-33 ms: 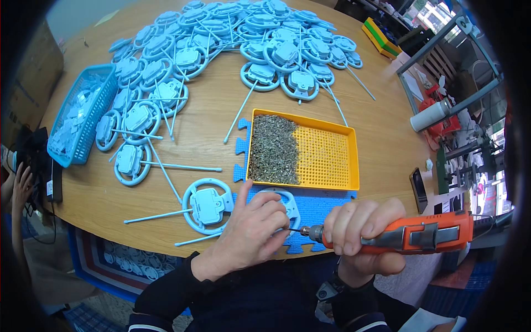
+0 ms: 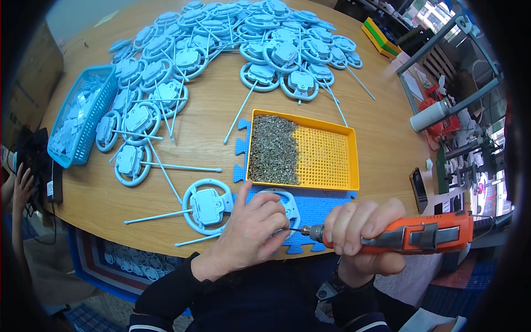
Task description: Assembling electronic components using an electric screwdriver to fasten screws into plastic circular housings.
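My right hand [image 2: 362,229] is wrapped round an orange and grey electric screwdriver [image 2: 431,235], whose thin bit points left. Close to the bit's tip, the thumb and fingers of my left hand [image 2: 251,229] are bent together in a pinch; what they hold is hidden. Partly covered by that hand, a light-blue ring-shaped plastic part [image 2: 294,213] lies on a blue foam mat [image 2: 326,205]. Just left of my left hand is another such part, a ring with a box in its middle [image 2: 207,206]. Beyond both hands, a yellow tray [image 2: 329,157] holds many small screws [image 2: 274,149] in its left half.
Many more blue ring parts with thin rods [image 2: 285,53] are heaped across the far table. A blue basket [image 2: 69,149] of clear plastic pieces stands at left. A phone [image 2: 418,190] lies near the right edge. Another person's hand [image 2: 22,185] shows at far left.
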Demonstrator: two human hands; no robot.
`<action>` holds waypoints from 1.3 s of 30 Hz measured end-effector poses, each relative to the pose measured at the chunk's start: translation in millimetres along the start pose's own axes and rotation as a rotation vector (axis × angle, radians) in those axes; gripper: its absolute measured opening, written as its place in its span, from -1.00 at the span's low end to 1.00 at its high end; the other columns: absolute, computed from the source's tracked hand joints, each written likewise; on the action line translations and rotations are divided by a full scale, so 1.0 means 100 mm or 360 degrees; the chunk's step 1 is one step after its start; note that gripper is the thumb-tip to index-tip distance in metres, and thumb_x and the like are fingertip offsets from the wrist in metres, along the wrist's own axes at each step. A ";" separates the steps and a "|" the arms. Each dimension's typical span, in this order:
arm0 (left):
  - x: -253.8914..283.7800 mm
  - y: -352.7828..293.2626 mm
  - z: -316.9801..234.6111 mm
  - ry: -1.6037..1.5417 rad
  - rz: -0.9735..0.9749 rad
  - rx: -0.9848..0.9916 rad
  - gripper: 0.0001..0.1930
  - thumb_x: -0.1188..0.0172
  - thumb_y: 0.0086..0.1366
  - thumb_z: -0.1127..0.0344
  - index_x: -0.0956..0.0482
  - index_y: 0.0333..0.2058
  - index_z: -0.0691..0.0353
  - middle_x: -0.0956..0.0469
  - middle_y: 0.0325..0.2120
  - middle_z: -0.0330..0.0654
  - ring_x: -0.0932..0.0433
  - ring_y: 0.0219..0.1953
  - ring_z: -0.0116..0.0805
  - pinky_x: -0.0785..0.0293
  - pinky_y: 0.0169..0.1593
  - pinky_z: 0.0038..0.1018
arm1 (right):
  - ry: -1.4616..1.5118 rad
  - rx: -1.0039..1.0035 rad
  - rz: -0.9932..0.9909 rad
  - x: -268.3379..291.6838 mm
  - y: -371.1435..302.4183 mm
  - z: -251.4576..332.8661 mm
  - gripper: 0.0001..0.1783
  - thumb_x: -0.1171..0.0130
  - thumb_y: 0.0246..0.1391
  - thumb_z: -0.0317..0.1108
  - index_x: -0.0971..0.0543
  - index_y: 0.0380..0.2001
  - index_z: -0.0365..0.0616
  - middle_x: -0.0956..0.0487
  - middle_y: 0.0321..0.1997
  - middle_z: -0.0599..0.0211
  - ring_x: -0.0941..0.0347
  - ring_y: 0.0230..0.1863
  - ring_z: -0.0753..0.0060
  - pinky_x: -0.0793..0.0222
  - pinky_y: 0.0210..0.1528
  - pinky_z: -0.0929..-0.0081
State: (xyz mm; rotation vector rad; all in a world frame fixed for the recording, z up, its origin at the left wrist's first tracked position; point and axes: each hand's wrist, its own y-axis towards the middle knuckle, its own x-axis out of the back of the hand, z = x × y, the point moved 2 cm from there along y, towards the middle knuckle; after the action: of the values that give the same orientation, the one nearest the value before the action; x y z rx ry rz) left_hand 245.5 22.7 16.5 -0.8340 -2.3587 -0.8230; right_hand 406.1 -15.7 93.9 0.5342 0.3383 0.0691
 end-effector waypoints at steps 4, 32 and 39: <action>0.00 -0.03 -0.01 -0.0038 -0.0099 -0.0002 -0.83 -0.34 -0.03 0.33 -0.54 -0.43 0.10 -0.45 -0.38 -0.27 -0.43 -0.06 -0.22 -0.01 0.20 0.10 | 0.0132 0.0015 0.0015 0.04 -0.01 0.01 -0.47 -0.17 0.06 0.11 -0.32 -0.30 -0.16 -0.44 -0.54 0.35 -0.40 -0.56 0.46 -0.36 -0.45 0.46; 0.03 -0.10 -0.05 0.0024 -0.0096 -0.0019 -0.84 -0.33 -0.07 0.37 -0.60 -0.44 0.08 -0.49 -0.37 -0.33 -0.43 -0.03 -0.21 0.00 0.21 0.08 | 0.0048 -0.0013 0.0026 -0.08 -0.05 0.01 -0.44 -0.14 0.04 0.17 -0.31 -0.31 -0.15 -0.44 -0.56 0.38 -0.39 -0.59 0.49 -0.37 -0.49 0.50; -0.02 -0.10 -0.06 0.0155 -0.0062 -0.0053 -0.75 -0.34 -0.04 0.32 -0.59 -0.32 0.09 -0.48 -0.30 -0.29 -0.41 -0.01 -0.17 0.00 0.20 0.11 | 0.0286 -0.0068 0.0102 -0.04 -0.06 -0.04 -0.46 -0.36 -0.07 -0.03 -0.38 -0.26 -0.21 -0.46 -0.47 0.27 -0.40 -0.49 0.39 -0.33 -0.42 0.40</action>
State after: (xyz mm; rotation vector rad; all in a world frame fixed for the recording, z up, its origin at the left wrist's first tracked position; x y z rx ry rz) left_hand 241.6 11.5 15.9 -0.7463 -2.2883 -0.9009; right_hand 401.0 -19.1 88.9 0.4974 0.4938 0.1866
